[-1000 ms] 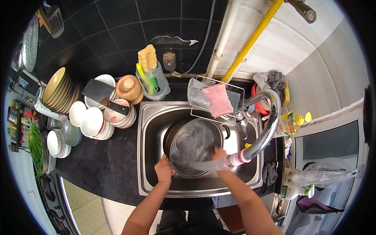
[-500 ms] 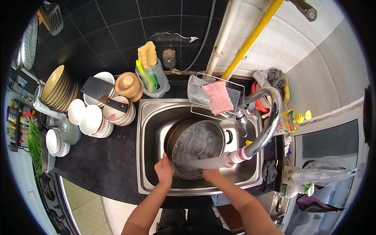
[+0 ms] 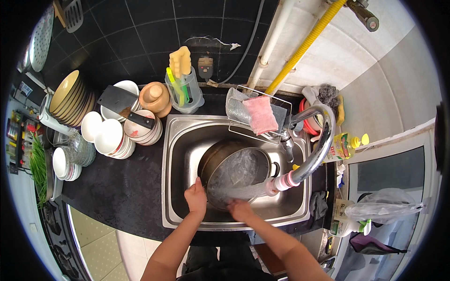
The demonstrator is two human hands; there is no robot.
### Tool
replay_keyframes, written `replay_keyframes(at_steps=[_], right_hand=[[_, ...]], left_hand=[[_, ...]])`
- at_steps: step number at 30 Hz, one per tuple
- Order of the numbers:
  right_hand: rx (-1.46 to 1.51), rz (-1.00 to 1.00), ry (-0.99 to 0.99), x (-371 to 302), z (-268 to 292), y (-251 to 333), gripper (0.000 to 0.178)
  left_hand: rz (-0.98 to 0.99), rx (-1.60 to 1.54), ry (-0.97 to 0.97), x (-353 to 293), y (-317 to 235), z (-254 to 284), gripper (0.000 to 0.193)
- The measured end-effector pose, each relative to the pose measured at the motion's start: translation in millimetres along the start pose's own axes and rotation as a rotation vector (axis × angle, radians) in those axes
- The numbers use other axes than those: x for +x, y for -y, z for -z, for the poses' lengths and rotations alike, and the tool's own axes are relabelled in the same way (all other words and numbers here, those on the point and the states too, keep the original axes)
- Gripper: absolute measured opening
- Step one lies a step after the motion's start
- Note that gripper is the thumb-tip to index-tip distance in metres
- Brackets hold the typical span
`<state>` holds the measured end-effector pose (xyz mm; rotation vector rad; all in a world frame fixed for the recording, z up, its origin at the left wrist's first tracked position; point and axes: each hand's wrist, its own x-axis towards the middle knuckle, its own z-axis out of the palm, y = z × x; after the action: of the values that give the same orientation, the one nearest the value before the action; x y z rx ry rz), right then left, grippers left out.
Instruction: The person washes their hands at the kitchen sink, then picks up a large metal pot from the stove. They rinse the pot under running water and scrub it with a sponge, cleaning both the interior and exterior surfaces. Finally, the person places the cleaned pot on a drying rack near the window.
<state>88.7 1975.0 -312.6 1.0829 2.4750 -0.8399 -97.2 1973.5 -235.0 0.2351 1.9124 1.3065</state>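
A deep dark metal pot (image 3: 220, 157) stands tilted in the steel sink, its mouth facing me. My left hand (image 3: 196, 196) is closed on the pot's near-left side, thumb pointing up along it. My right hand (image 3: 240, 210) rests its fingers against the near rim, just below the running water. These fingers look extended, with no tool showing in them; their tips are partly hidden by water. From the curved faucet (image 3: 323, 140) a stream pours through a pinkish nozzle (image 3: 277, 184) into the pot, where water swirls. A black side handle (image 3: 276, 168) shows at the pot's right.
The sink rim (image 3: 166, 187) surrounds the pot. A wire rack with a pink cloth (image 3: 260, 114) overhangs the sink's back. Stacked bowls (image 3: 110, 136), a cleaver (image 3: 117, 101) lying on them and a wooden mortar (image 3: 155, 99) crowd the left counter. A yellow-capped bottle (image 3: 344, 145) stands right.
My right hand has slid left along the pot's near rim, closer to my left hand. My left hand keeps its hold. The pot's tilt has shifted slightly, and water still runs.
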Motion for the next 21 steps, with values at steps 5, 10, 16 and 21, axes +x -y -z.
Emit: replay_keyframes(at_steps=[5, 10, 16, 21], right_hand=[[-0.104, 0.04, -0.142, -12, 22, -15, 0.031], [0.36, -0.358, -0.212, -19, 44, -45, 0.033], [0.124, -0.07, -0.081, -12, 5, 2, 0.034], [0.107, -0.102, -0.306, -16, 26, -74, 0.037]], left_hand=[[0.025, -0.009, -0.017, 2, 2, 6, 0.052], [0.036, -0.036, 0.007, 3, 4, 1, 0.05], [-0.02, -0.027, -0.012, 10, 13, -1, 0.045], [-0.005, -0.012, 0.026, 12, 19, 2, 0.045]])
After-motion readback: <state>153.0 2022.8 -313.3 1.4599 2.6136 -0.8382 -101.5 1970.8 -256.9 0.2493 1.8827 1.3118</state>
